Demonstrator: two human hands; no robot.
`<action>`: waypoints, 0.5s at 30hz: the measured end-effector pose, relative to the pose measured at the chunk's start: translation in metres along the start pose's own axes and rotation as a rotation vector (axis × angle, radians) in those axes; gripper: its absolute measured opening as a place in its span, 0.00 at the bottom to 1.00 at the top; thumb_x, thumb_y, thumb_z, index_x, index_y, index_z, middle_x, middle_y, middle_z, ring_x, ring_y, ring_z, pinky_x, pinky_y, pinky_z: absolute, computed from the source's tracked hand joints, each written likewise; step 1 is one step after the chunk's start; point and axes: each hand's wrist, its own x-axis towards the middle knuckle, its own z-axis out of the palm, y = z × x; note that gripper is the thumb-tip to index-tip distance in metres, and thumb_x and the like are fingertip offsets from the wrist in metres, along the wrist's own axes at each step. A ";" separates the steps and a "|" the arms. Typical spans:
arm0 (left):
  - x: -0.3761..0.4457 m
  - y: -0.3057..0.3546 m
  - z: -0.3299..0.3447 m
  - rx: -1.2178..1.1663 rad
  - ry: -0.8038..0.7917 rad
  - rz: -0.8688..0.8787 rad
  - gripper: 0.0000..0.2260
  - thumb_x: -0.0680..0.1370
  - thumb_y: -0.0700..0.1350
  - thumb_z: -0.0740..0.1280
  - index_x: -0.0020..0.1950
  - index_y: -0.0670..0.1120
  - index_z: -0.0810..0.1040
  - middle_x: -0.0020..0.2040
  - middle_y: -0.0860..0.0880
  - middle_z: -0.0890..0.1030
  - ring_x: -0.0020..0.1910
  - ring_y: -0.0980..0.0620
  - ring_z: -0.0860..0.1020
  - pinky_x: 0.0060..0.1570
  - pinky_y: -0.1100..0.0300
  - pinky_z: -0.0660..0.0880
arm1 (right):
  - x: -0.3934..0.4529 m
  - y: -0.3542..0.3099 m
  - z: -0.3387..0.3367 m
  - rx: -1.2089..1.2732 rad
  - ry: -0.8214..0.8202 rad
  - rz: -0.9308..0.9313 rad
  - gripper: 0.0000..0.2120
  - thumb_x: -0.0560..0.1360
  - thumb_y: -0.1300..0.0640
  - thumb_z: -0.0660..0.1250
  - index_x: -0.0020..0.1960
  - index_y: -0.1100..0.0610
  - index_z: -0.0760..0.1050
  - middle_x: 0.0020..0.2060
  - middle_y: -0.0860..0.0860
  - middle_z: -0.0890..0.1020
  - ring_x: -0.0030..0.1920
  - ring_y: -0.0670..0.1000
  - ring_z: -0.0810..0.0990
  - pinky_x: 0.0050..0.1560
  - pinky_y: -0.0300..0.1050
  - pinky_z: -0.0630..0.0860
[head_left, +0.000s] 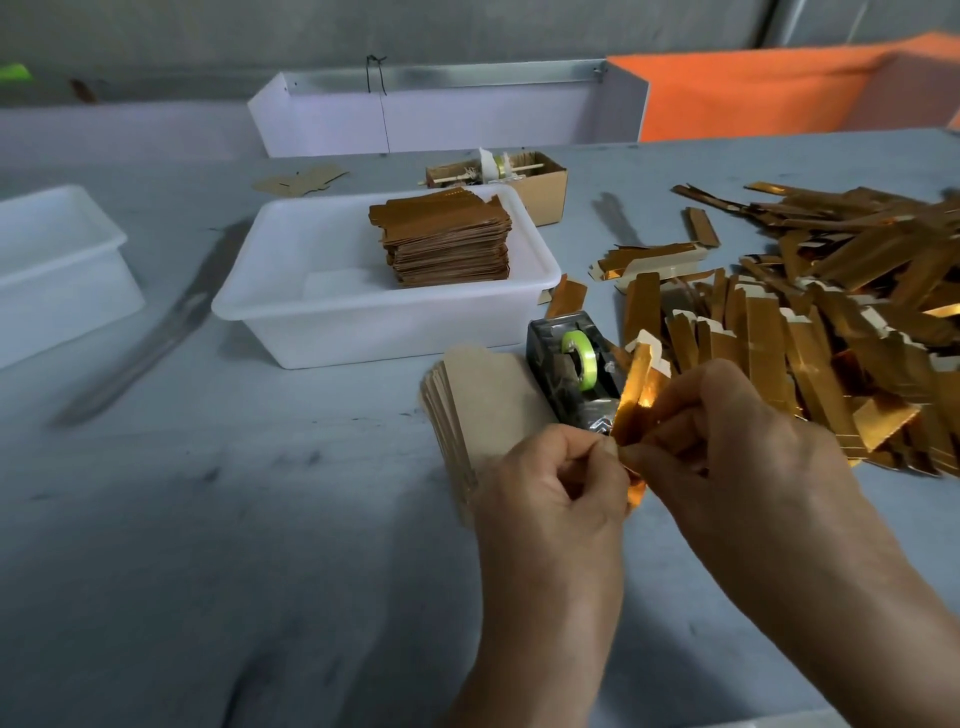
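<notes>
Head view: we see 2 hands meeting over a grey table (208, 519), the left hand (550, 483) and the right hand (727, 431) both pinching 1 folded gold foil strip (636, 384), which stands tilted between their fingertips. The fingers of both hands are curled on it, thumbs to forefingers, the hands touching. The strip's lower end is hidden behind the knuckles, and we cannot tell how it is folded there.

Just beyond the hands sits a dark tape dispenser (571, 371) with a green tape roll (579, 358); its near end is covered by the strip. Touching the dispenser, beyond the left hand, lies a stack of tan card blanks (483, 410), partly hidden by that hand.

Beyond and to the right of the right hand spreads a loose pile of gold strips (831, 322), cut off by the frame's right edge. Farther out beyond the left hand is a white tub (311, 312) holding a neat stack of brown pieces (447, 244). Behind it a cardboard box (540, 182) holds small items too blurred to name.

Far to the left, a 2nd white tub (62, 249) is cropped by the frame. Between the 2 tubs a long dark streak (171, 317) is too smeared to make out. At the back stand a white panel (441, 119) and orange cloth (779, 93) before a grey wall.
</notes>
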 end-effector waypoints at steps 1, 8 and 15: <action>-0.001 -0.001 0.001 0.015 0.012 0.025 0.07 0.77 0.45 0.67 0.40 0.49 0.82 0.33 0.52 0.82 0.35 0.53 0.82 0.37 0.56 0.82 | 0.001 0.000 -0.001 -0.021 -0.005 0.007 0.16 0.68 0.48 0.71 0.49 0.48 0.66 0.32 0.41 0.74 0.34 0.44 0.76 0.31 0.35 0.72; 0.003 0.005 -0.009 -0.062 0.079 0.078 0.06 0.75 0.43 0.69 0.38 0.49 0.81 0.34 0.50 0.83 0.33 0.50 0.82 0.32 0.60 0.80 | -0.001 0.022 -0.009 -0.017 -0.004 0.082 0.22 0.61 0.33 0.58 0.43 0.50 0.69 0.26 0.46 0.74 0.27 0.42 0.74 0.25 0.37 0.69; -0.003 0.008 -0.005 -0.128 -0.132 -0.133 0.06 0.78 0.43 0.67 0.43 0.49 0.82 0.39 0.51 0.85 0.38 0.53 0.84 0.36 0.62 0.81 | -0.004 0.017 0.002 0.708 -0.176 0.237 0.17 0.60 0.42 0.68 0.44 0.50 0.77 0.36 0.41 0.83 0.38 0.38 0.80 0.30 0.28 0.73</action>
